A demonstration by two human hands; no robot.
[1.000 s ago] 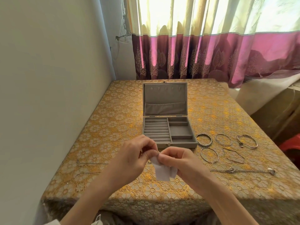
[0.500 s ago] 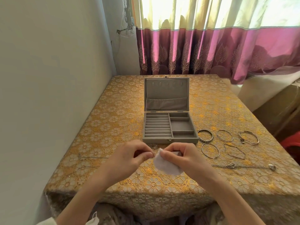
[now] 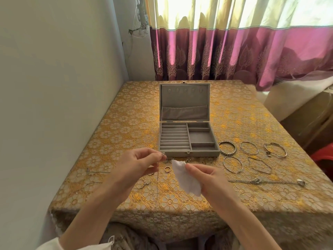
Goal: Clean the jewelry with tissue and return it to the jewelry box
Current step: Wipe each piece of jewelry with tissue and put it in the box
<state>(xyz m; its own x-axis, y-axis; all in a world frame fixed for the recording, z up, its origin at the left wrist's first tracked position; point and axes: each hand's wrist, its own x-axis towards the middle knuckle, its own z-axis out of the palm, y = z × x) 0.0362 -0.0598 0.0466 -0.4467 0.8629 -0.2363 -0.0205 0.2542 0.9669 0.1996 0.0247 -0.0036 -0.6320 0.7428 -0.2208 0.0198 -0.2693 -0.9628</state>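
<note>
Pinching small ring (image 3: 163, 154), left hand (image 3: 138, 165) near jewelry box (image 3: 187, 139) front edge (lid up); right hand (image 3: 207, 179) grips tissue (image 3: 185, 179).

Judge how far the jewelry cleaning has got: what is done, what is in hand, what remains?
Done: nothing visibly; the open jewelry box shows empty compartments. In hand: the left hand pinches a small ring, and the right hand holds the tissue. Left: the bangles, a chain and another ring lie on the tablecloth.

open jewelry box (image 3: 187, 139) mid-table (image 3: 126, 123), bracelets (image 3: 252, 156) right of it
</note>
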